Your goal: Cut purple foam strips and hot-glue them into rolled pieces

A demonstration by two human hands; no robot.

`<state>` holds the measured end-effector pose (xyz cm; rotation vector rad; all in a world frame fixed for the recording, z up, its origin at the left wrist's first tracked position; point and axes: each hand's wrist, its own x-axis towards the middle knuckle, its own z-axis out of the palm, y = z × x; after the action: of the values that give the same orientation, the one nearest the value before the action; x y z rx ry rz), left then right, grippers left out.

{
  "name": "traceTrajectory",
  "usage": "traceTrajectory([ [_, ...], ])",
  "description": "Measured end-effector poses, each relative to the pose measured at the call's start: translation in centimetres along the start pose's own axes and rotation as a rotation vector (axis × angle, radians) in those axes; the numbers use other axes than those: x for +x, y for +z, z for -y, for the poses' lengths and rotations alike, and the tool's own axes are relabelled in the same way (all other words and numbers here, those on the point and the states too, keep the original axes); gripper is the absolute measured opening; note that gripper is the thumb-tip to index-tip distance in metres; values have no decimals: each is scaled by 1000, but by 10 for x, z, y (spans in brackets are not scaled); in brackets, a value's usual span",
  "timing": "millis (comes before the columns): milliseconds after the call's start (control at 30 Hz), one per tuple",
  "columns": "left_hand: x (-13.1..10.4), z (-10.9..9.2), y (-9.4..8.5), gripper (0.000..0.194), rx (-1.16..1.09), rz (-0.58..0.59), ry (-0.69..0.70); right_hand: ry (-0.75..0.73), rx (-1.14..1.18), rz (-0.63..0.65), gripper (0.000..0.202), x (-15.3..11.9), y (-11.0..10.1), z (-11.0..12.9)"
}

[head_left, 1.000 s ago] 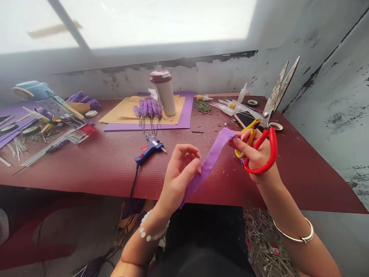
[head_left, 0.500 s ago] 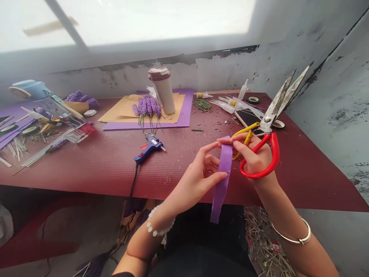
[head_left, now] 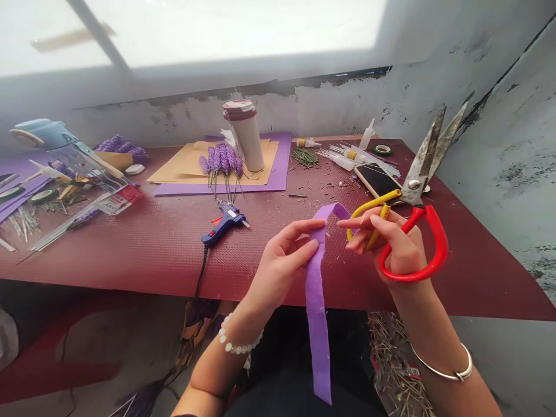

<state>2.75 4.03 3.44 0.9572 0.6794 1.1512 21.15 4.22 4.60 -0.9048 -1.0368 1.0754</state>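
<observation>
A long purple paper strip [head_left: 318, 313] hangs from my left hand [head_left: 282, 260], pinched between thumb and fingers, its lower end past the table's front edge. From that pinch the strip arches up and over toward my right hand [head_left: 399, 243]. Scissors [head_left: 416, 184] with one red and one yellow handle rest in my right hand, blades parted and pointing up and away. The fingers of my right hand are around the yellow handle, near the strip's far end, which is partly hidden there.
On the red table [head_left: 156, 249] lie a blue glue gun [head_left: 223, 225], purple flowers [head_left: 221, 159] and purple and brown sheets. Behind stands a lidded cup [head_left: 248, 136]. Right of it are glue bottles [head_left: 367, 134] and a phone [head_left: 377, 179]; a clear jug [head_left: 82, 156] is at left.
My left hand has moved slightly left and my right hand right with the scissors. More of the purple strip now shows, hanging lower and arching between the hands.
</observation>
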Motion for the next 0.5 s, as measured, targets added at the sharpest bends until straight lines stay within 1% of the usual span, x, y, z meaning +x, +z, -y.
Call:
traceTrajectory([
  [100, 1, 0, 1, 24, -26, -34, 17, -10, 7, 77, 22, -8, -1, 5],
  [233, 1, 1, 1, 23, -47, -14, 7, -34, 95, 134, 21, -18, 2, 6],
  [367, 2, 3, 0, 24, -34, -8, -2, -43, 213, 146, 20, -23, 7, 2],
  [500, 3, 5, -1, 24, -12, 9, -9, -30, 257, 149, 24, -26, 10, 0],
])
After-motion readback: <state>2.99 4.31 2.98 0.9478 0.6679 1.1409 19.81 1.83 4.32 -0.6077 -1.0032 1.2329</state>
